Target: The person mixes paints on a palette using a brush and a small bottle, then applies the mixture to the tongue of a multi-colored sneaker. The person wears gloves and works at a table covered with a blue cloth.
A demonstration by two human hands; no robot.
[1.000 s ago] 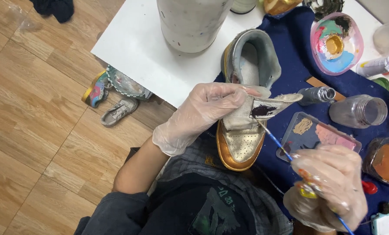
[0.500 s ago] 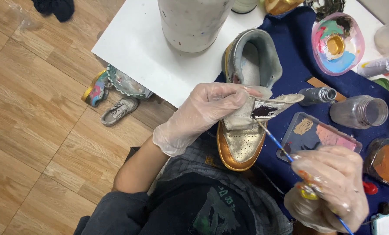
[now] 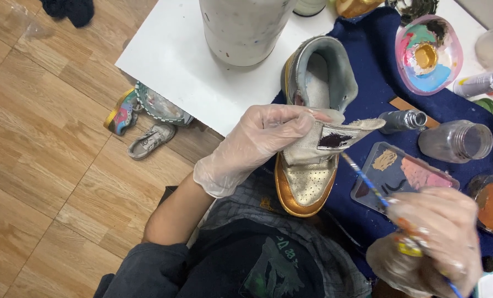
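Observation:
A gold and grey high-top shoe (image 3: 307, 182) lies on a dark blue cloth (image 3: 379, 83). My left hand (image 3: 257, 143), in a clear glove, grips the shoe's side and pulls its pale tongue out to the right; the tongue bears a dark painted patch (image 3: 335, 140). My right hand (image 3: 434, 237), also gloved and smeared with paint, holds a thin blue-handled paintbrush (image 3: 365, 179). The brush tip sits just below the dark patch.
A rectangular paint tray (image 3: 401, 174) lies right of the shoe. Around it stand a clear jar (image 3: 456, 142), a grey bottle (image 3: 401, 120), a pink mixing bowl (image 3: 428, 52), an orange paint pot (image 3: 492, 204) and a large white bucket (image 3: 244, 27). Small shoes (image 3: 147, 118) lie on the wooden floor.

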